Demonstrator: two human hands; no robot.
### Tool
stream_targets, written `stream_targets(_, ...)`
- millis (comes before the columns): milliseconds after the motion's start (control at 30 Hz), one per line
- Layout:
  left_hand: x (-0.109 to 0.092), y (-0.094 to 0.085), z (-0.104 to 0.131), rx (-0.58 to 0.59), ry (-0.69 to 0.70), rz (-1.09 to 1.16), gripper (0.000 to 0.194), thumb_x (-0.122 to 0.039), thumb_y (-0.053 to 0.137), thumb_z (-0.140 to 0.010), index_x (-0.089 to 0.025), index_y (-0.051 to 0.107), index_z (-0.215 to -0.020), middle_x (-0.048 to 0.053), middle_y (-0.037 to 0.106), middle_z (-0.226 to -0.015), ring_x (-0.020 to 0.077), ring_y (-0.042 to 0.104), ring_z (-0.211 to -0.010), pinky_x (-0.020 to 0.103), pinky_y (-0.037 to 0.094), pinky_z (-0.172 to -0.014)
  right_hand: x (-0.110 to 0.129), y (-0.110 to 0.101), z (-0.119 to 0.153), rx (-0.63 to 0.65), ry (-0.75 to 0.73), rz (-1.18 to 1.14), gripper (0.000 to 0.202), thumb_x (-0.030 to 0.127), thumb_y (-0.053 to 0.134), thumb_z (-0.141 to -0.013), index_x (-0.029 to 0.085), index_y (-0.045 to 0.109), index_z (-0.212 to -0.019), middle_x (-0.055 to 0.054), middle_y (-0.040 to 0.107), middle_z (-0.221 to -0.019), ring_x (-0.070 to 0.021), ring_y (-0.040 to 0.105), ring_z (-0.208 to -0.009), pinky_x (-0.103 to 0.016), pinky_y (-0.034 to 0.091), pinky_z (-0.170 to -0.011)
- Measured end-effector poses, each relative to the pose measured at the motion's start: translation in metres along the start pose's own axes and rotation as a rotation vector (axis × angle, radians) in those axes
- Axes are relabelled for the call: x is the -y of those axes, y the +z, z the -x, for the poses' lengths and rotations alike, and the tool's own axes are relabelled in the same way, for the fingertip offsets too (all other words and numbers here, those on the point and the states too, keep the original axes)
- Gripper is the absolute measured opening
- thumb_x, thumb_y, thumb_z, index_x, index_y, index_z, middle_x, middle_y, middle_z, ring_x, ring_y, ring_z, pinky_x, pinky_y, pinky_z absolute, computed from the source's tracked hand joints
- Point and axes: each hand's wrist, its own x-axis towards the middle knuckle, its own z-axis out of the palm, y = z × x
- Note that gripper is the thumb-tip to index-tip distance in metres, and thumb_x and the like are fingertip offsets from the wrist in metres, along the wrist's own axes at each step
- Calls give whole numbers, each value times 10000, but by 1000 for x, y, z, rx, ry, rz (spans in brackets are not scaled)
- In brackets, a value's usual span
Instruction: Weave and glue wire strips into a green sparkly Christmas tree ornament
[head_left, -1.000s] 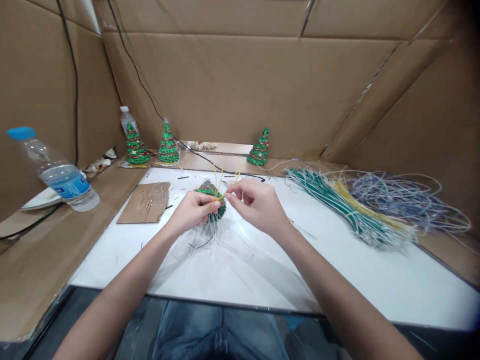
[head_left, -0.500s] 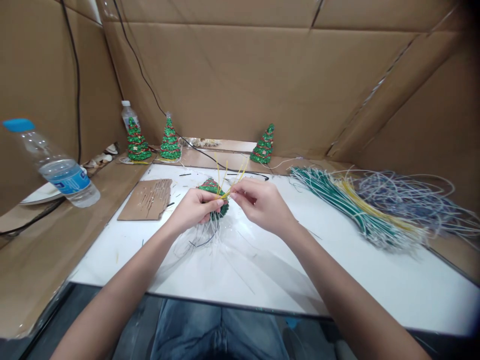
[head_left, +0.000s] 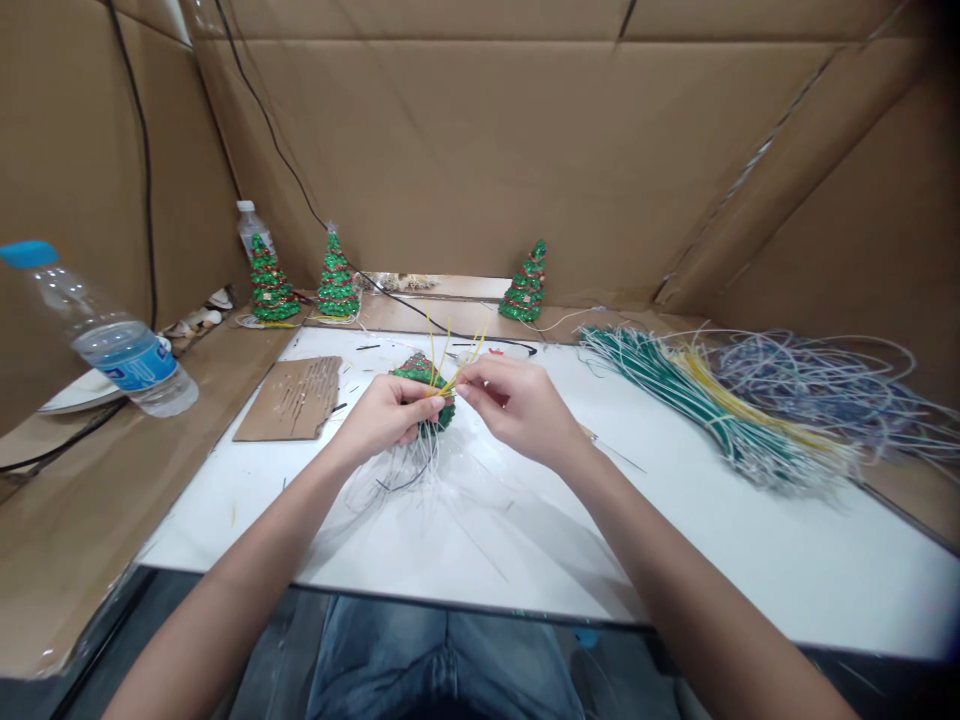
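Note:
My left hand [head_left: 397, 408] is closed over yellow wires [head_left: 442, 385], pinching them between thumb and fingers in front of a small green decorative Christmas tree [head_left: 418, 368]. The tree is partly hidden behind this hand. My right hand [head_left: 510, 400] meets it from the right, thumb and forefinger pinched at the ends of the same yellow wires. Several yellow strands stick upward between the two hands. Below them thin white wires [head_left: 424, 455] and one dark strand hang and spread over the white table [head_left: 450, 540].
Three green trees [head_left: 338, 280] stand along the back ledge. Bundled green, white and yellow wires [head_left: 720, 410] lie at right beside a bluish tangle [head_left: 817, 380]. A cardboard piece [head_left: 289, 400] lies left, near a water bottle [head_left: 135, 360]. A thin pointed tool [head_left: 615, 453] rests by my right forearm.
Both hands keep their pinch on the yellow wires, with only slight finger movement. The whole view has shifted a little, and the pointed tool by my right forearm shows more.

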Motion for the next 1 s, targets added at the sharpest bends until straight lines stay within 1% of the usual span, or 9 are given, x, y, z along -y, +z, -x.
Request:
stream_targets(133,-1,1,0,-8,-3,20,307,-395,664,-723,-114,618,-608,-51,424,-433,28,305,-318,183,167,-335,2,1,1,-11,33,-46,119,159,532,-814,170,604,-719,-7,573,-644,-95,432,-516,-236,344,-501)
stream_targets(233,-2,2,1,-35,-17,43,280,-365,679,-705,-103,646,-615,-36,468,-469,22,306,-327,185,182,-336,4,-2,2,-63,197,-214,68,221,585,-762,172,606,-720,10,545,-616,-74,384,-453,-220,299,-424)
stream_targets(400,-3,3,1,-68,-41,74,236,-325,696,-676,-89,704,-687,-1,553,-546,16,309,-336,185,169,-331,0,-9,1,-323,513,-515,198,256,580,-709,156,560,-539,21,461,-487,-61,348,-399,-213,207,-358)
stream_targets(500,-3,3,1,-70,-46,79,232,-322,701,-667,-93,714,-698,8,572,-576,16,316,-342,183,176,-329,-6,-11,0,-332,659,-683,222,323,611,-717,141,604,-589,24,479,-488,-41,313,-335,-212,139,-324)
stream_targets(600,-4,4,1,-71,-49,77,235,-322,698,-667,-95,721,-723,11,582,-602,16,324,-342,182,181,-328,-9,-11,0,-292,630,-783,232,360,685,-690,141,619,-648,17,545,-551,-27,323,-314,-208,144,-309)
stream_targets(700,-4,4,2,-69,-49,60,240,-324,695,-670,-89,721,-711,9,572,-584,15,322,-339,182,185,-331,-9,-10,0,-321,566,-804,230,348,719,-673,147,609,-664,17,574,-591,-20,339,-316,-201,175,-305)
stream_targets(800,-4,4,2,-70,-54,52,261,-336,700,-667,-86,728,-736,11,576,-588,16,320,-346,183,186,-331,-9,-10,-1,-348,579,-799,249,364,714,-686,159,626,-797,14,601,-650,-20,354,-315,-195,198,-295)
stream_targets(900,-4,3,1,-68,-56,53,278,-345,704,-667,-84,731,-760,15,582,-608,17,326,-353,183,187,-333,-9,-11,-1,-329,595,-771,315,374,717,-693,174,615,-914,30,575,-652,-29,385,-334,-185,231,-292)
stream_targets(1000,-3,3,1,-63,-52,62,282,-344,702,-667,-78,724,-759,11,572,-602,15,324,-349,184,185,-333,-9,-14,-1,-299,571,-718,289,392,712,-704,169,618,-863,41,529,-607,-46,424,-367,-180,269,-298)
